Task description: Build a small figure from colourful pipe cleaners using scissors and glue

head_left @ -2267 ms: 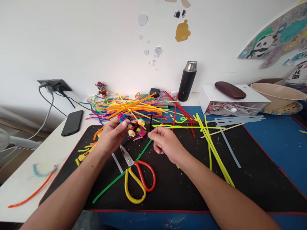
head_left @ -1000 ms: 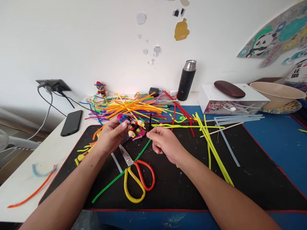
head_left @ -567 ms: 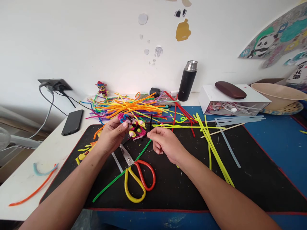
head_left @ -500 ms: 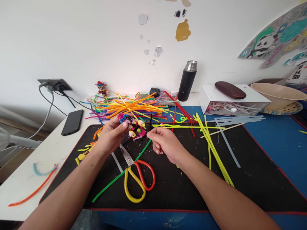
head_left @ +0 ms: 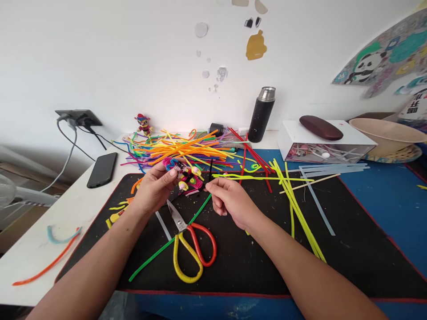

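Note:
My left hand (head_left: 156, 186) is closed on a small pipe-cleaner doll (head_left: 191, 180) in pink, black, yellow and blue, held above the black mat. To its right, my right hand (head_left: 230, 198) pinches the lower end of a short black pipe cleaner (head_left: 211, 169), which points upward beside the doll. Scissors (head_left: 180, 224) with one yellow and one red handle lie below the hands, blades slightly apart. A green pipe cleaner (head_left: 150, 262) runs under them. A clear glue stick (head_left: 163, 226) lies just left of the scissors.
Behind my hands lies a heap of coloured pipe cleaners (head_left: 187, 146), with a finished doll (head_left: 143, 123) near the wall. A black flask (head_left: 262, 115) and a white box (head_left: 327, 133) stand at the back. Yellow pipe cleaners (head_left: 300, 209) lie right; a phone (head_left: 102, 170) lies left.
The whole view has shifted slightly. My hands keep almost the same pose, with the doll and the black pipe cleaner still held.

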A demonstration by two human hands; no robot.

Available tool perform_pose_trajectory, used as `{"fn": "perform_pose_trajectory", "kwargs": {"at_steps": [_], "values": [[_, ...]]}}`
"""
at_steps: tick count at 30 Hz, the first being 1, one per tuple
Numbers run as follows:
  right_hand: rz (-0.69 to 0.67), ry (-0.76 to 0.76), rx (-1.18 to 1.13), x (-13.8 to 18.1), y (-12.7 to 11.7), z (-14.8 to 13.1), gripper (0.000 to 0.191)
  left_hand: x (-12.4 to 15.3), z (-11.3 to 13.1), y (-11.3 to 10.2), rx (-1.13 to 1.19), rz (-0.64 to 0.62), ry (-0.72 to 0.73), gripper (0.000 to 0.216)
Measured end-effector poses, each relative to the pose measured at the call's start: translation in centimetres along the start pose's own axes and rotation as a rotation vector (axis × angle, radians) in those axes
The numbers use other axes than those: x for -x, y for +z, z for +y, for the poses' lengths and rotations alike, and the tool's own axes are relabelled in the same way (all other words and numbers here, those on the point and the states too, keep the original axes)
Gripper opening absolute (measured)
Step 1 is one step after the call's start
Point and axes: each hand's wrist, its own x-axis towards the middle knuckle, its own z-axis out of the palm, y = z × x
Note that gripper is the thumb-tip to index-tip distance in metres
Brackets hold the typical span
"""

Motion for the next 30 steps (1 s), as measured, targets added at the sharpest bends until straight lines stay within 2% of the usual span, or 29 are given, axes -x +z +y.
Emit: {"fn": "perform_pose_trajectory", "kwargs": {"at_steps": [21, 30], "values": [[-0.012, 0.017, -0.075, -0.09, -0.27, 0.27, 0.033, 0.32, 0.75, 0.20, 0.024, -0.110, 0.027, 0.041], [-0.015, 0.047, -0.117, 0.05, -0.41, 0.29, 0.036, 0.15, 0.39, -0.36, -0.001, -0.102, 0.030, 0.043]]}}
